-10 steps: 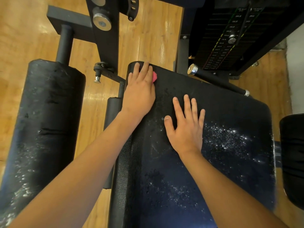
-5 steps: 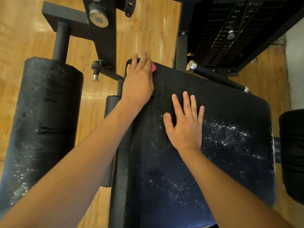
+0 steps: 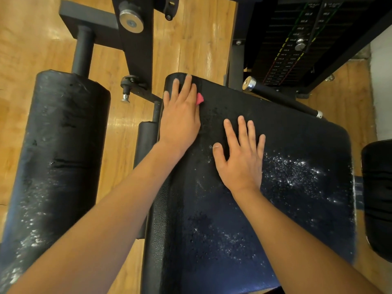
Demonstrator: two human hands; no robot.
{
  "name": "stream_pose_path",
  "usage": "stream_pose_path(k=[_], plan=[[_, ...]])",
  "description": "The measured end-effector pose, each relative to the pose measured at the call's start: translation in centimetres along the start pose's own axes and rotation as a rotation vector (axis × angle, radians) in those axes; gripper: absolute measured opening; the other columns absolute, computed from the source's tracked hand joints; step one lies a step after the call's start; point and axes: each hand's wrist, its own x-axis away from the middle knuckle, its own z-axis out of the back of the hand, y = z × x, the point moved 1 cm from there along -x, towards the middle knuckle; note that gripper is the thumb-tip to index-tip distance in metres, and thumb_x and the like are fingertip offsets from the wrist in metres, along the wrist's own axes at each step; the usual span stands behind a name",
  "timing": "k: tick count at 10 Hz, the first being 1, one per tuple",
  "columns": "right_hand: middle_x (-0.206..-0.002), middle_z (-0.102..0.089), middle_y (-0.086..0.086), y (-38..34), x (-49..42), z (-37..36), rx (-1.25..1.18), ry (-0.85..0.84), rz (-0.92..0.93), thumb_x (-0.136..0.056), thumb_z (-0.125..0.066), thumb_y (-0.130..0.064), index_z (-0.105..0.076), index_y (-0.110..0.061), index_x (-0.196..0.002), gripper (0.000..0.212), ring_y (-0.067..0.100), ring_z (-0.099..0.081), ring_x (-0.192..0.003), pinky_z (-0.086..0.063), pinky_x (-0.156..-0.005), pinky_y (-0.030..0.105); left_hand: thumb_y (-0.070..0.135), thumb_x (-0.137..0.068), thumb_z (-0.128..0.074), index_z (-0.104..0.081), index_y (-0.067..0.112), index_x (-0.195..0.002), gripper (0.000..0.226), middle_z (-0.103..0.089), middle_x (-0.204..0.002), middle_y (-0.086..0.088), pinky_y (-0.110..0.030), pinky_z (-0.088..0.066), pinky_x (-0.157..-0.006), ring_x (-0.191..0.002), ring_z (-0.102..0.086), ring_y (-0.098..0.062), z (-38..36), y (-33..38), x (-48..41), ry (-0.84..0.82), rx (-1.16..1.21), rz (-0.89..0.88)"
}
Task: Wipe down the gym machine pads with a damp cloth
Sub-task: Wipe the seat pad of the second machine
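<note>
Wood-plank floor: warm orange, glossy. Black steel arm slants down from top edge, with round silver disc on its face near top. Silver-tipped pin hangs from bracket at arm's lower end. Black square beam upper left, round black post below it. Black handle bar lies diagonal upper right, chrome cap on near end. Weight stack top right, plate labels too small to read. Metal selector pin in stack. White wall at right edge.
</note>
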Motion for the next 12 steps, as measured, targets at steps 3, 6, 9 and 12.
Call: stream_pose_path(k=[3,6,9,12], plan=[[-0.172,-0.013,0.001,0.1,0.1,0.2,-0.001,-0.003,-0.002,-0.102,-0.029,-0.055,-0.025,-0.033,-0.162,0.064,0.022,-0.002,-0.159,-0.004,-0.127,0.056,0.018,-0.11,-0.034,-0.032,0.005,-0.157,0.048,-0.014,-0.171,-0.009,-0.055,-0.014,-0.123,-0.157,-0.006,-0.038,0.4,-0.4,0.1,-0.074,-0.007,-0.071],[-0.171,-0.015,0.003,0.2,0.2,0.1,-0.002,0.017,0.008,-0.102,-0.03,-0.054,-0.026,-0.032,-0.161,0.063,0.023,-0.004,-0.159,-0.005,-0.127,0.056,0.022,-0.111,-0.035,-0.031,0.006,-0.158,0.049,-0.012,-0.171,-0.007,-0.054,-0.01,-0.125,-0.158,-0.002,-0.033,0.3,-0.1,5.1,-0.107,0.107,-0.006],[-0.172,-0.014,0.003,0.1,0.1,0.1,0.009,0.014,0.005,-0.103,-0.031,-0.054,-0.025,-0.032,-0.161,0.063,0.022,-0.003,-0.159,-0.003,-0.127,0.055,0.026,-0.113,-0.032,-0.031,0.005,-0.157,0.049,-0.01,-0.171,-0.007,-0.055,-0.013,-0.124,-0.158,-0.002,-0.033,0.4,-0.3,3.0,-0.111,0.077,-0.021],[-0.172,-0.014,0.003,0.1,0.1,0.2,0.014,0.013,0.009,-0.102,-0.03,-0.054,-0.024,-0.032,-0.162,0.063,0.023,-0.003,-0.159,-0.003,-0.127,0.055,0.018,-0.111,-0.037,-0.019,0.008,-0.162,0.055,-0.006,-0.172,-0.005,-0.05,-0.009,-0.125,-0.158,0.001,-0.031,0.3,0.2,9.2,-0.119,0.099,0.012]])
